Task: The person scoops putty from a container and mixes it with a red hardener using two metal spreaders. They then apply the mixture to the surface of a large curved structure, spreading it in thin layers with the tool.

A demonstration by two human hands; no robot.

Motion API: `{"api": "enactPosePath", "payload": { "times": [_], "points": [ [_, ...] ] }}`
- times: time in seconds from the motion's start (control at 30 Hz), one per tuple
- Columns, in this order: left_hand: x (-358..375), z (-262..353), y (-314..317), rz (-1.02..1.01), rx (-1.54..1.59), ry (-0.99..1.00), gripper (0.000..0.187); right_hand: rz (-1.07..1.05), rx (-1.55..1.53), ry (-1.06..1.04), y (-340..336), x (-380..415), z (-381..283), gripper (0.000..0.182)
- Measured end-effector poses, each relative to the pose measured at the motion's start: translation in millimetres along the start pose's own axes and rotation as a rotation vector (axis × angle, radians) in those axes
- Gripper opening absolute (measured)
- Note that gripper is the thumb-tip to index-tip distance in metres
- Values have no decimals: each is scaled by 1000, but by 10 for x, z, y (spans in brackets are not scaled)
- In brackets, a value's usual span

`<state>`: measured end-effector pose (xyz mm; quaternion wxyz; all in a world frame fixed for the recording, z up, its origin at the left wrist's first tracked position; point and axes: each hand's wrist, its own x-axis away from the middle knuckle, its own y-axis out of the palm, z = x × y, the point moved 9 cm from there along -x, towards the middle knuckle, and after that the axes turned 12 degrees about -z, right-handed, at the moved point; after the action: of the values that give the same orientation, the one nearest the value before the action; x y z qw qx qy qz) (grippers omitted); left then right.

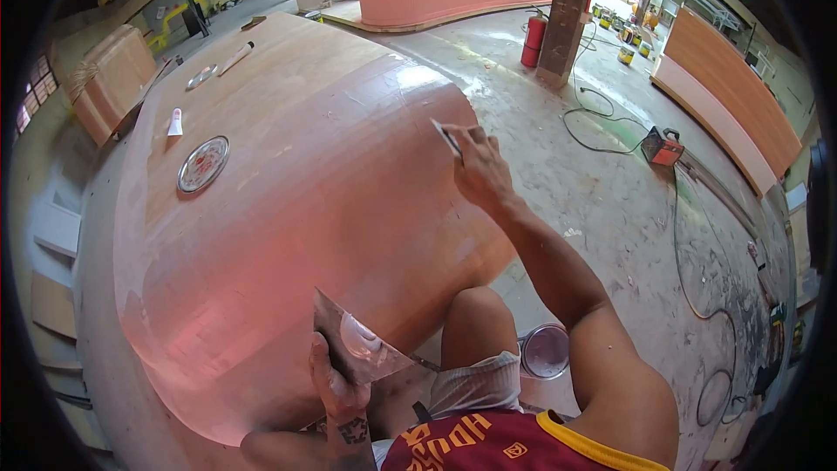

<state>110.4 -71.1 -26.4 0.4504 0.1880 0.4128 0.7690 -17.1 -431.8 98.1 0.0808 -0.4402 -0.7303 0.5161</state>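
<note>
A large curved wooden panel (296, 174) with a reddish-tan surface fills the middle of the head view. My right hand (479, 170) is shut on a small putty knife (446, 138), whose blade touches the panel's right edge. My left hand (338, 384) sits low at the panel's near edge and grips a wide metal scraper (357, 344) carrying a blob of pale filler. My bent knee (475, 323) shows just below the panel.
A round tin lid (203, 164), a small white tube (175, 122) and other tools lie on the panel's far left. An open can (545, 351) stands on the concrete floor by my knee. Cables, an orange welder (663, 146) and a red extinguisher (533, 42) lie farther right.
</note>
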Motion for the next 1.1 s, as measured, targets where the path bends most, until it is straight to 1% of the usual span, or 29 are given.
{"api": "enactPosePath", "payload": {
  "times": [0.07,0.1,0.2,0.27,0.33,0.4,0.43,0.47,0.5,0.57,0.6,0.67,0.7,0.77,0.87,0.9,0.97,1.0,1.07,1.1],
  "points": [
    [32,-4,-33,24,48,3,44,13,16,14,-22,-64,-54,50],
    [53,22,-32,22,20,17,43,12,24,20,0,-52,-83,48],
    [42,95,-1,34,-43,62,41,-13,-241,-275,212,333,-280,49],
    [18,147,-31,100,-67,130,40,-433,-1018,-26,535,780,-462,50],
    [-7,299,-152,156,-113,212,39,-447,-1193,-92,371,1245,-756,43],
    [-46,473,-293,153,-253,322,36,-557,-1566,-105,508,1700,-765,37],
    [-52,531,-276,137,-321,363,34,-529,-1474,-66,576,1980,-665,34],
    [-35,586,-204,152,-365,386,27,-522,-1498,7,617,2127,-654,32],
    [-23,644,-91,162,-408,405,28,-513,-1522,80,658,2274,-641,30],
    [32,724,95,160,-550,436,36,-535,-1803,316,750,2488,-912,27],
    [59,763,188,162,-620,453,42,-539,-1819,316,794,2544,-988,26],
    [147,843,440,127,-785,454,41,-544,-1850,312,924,2597,-1095,24],
    [174,826,538,87,-831,429,40,-581,-1883,262,945,2589,-1176,24],
    [218,751,707,7,-921,377,40,-602,-1866,272,1011,2592,-1177,25],
    [253,667,837,-87,-1215,309,40,-590,-1897,305,923,2523,-1324,25],
    [232,639,879,-131,-1272,316,40,-573,-1914,310,867,2464,-1344,25],
    [197,551,960,-219,-1379,335,40,-630,-1949,320,957,2391,-1235,25],
    [162,491,915,-208,-1361,255,41,-661,-1961,324,974,2331,-1172,26],
    [143,385,786,-179,-1325,95,41,-500,-1855,309,763,1931,-933,21],
    [140,347,694,-145,-1336,67,41,-423,-1800,298,630,1649,-804,19]
  ]
}}
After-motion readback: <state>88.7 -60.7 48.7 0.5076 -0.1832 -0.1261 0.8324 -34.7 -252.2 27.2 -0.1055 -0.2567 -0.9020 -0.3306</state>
